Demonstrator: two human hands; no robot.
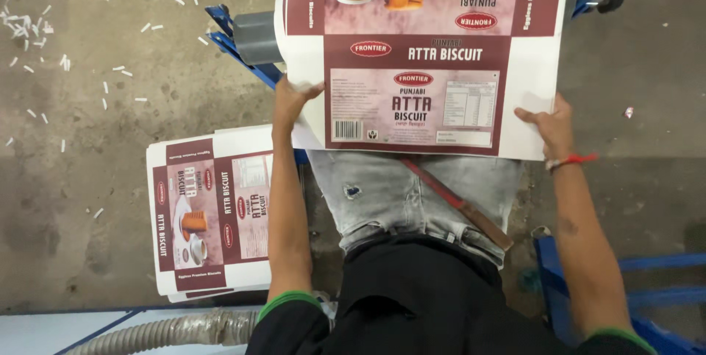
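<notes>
Printed packaging sheet [423, 54], maroon, pink and white, is held across the upper middle of the frame, drawn off a roll with a grey core [257, 37] that sits on a blue stand [235, 50] at the sheet's upper left.

At the far left of the frame, small white paper scraps [33, 24] are scattered over the grey concrete floor [88, 178]. Lower down, at the left centre, a stack of cut printed sheets [209, 212] is laid flat on the floor, its long side running up and down the frame. Along the bottom left edge, a ribbed grey hose [176, 331] is seen.

Just right of the stack, the left hand [293, 98] is closed on the sheet's left edge, the fingers curled over the white margin. Between the two forearms, the lower edge of the sheet is stretched above the person's knees, which are covered by grey jeans [390, 193]. A long reddish-brown strip [456, 204], like a ruler or blade, is laid slantwise across the right thigh, under the sheet's lower edge.

At the right, the right hand [548, 126] is clamped on the sheet's lower right corner, thumb on top, and a red thread band [573, 160] is worn at the wrist. In the lower right corner of the frame, part of a blue frame [640, 281] is visible.
</notes>
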